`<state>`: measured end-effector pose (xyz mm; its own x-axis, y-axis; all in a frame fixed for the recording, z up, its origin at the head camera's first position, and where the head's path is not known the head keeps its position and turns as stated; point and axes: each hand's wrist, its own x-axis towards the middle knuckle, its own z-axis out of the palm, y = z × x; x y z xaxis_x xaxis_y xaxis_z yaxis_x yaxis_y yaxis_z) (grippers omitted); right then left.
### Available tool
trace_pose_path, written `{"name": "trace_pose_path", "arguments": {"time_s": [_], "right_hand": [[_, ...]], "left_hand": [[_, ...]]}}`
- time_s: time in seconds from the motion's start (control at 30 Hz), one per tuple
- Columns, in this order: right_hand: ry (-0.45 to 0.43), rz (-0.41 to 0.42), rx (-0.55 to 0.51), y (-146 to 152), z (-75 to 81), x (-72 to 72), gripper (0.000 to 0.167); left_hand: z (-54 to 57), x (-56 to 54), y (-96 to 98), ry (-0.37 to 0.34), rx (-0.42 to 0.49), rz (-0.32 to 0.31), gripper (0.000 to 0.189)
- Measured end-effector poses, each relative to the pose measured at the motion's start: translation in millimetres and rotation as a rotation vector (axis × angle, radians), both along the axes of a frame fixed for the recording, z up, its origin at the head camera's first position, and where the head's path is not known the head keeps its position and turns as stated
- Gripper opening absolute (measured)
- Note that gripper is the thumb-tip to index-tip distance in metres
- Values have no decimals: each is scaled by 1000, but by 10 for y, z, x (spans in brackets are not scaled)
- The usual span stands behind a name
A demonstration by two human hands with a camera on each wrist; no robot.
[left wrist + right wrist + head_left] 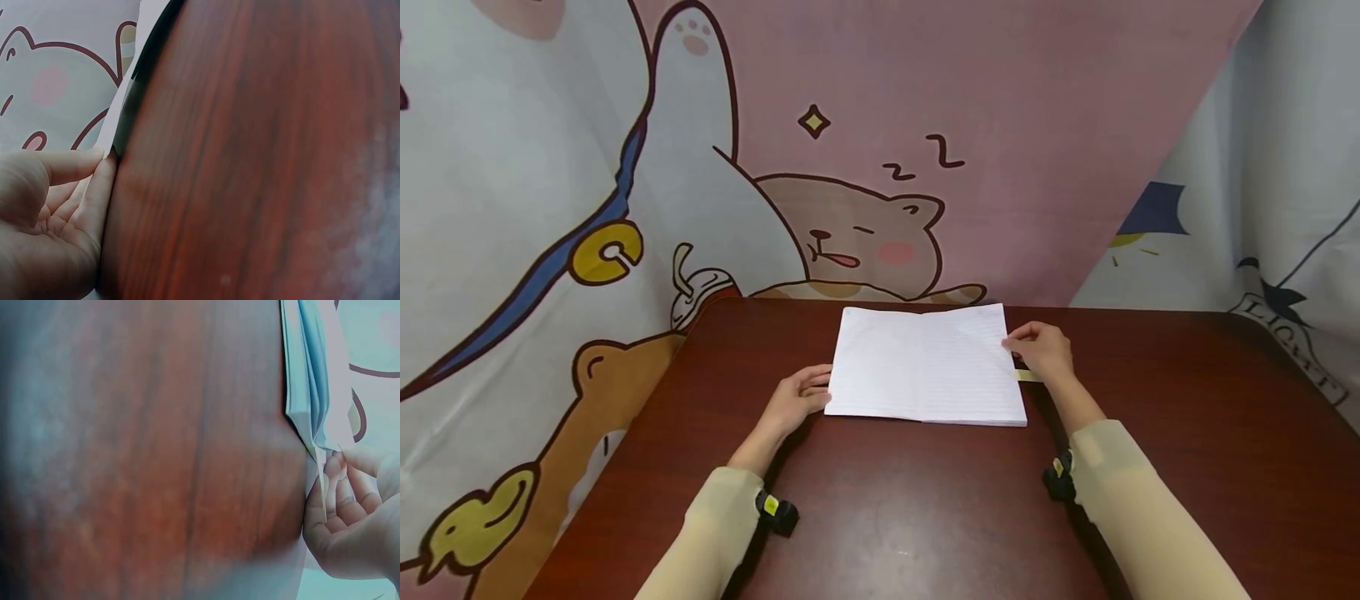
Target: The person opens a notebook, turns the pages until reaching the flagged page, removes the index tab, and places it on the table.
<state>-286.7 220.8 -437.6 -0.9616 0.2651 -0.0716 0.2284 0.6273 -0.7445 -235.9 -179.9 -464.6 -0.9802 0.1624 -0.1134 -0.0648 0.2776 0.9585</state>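
An open notebook (pixel 880 362) lies on the table, its white pages faintly ruled on the right side. At its left edge my left hand (pixel 792 402) pinches the notebook; the left wrist view has thumb and forefinger meeting at the paper edge (pixel 112 128). My right hand (pixel 1045 348) pinches a page at the right edge between thumb and forefinger. The right wrist view gives the page stack (pixel 299 381) from its side, with some leaves slightly parted. A pale yellow strip (pixel 1028 376) sticks out from the notebook beneath my right hand.
The dark reddish-brown table (pixel 895 500) reaches back to a cloth backdrop (pixel 1037 150) printed with cartoon animals. A second printed cloth (pixel 1292 167) hangs on the right. Black camera bands (pixel 778 512) sit at both wrists.
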Motion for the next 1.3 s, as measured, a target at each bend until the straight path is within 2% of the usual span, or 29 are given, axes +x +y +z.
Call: {"name": "trace_pose_path", "arguments": {"time_s": [0.23, 0.53, 0.9, 1.3], "right_hand": [[40, 9, 54, -12, -18, -3, 24], [105, 24, 75, -78, -18, 4, 20], [195, 60, 84, -130, -6, 18, 19], [226, 42, 117, -155, 20, 41, 19]], "left_hand": [[-8, 8, 9, 1, 4, 3, 49], [-6, 5, 16, -12, 5, 14, 49], [-14, -2, 6, 3, 4, 4, 49], [-7, -5, 3, 0, 2, -8, 49]]}}
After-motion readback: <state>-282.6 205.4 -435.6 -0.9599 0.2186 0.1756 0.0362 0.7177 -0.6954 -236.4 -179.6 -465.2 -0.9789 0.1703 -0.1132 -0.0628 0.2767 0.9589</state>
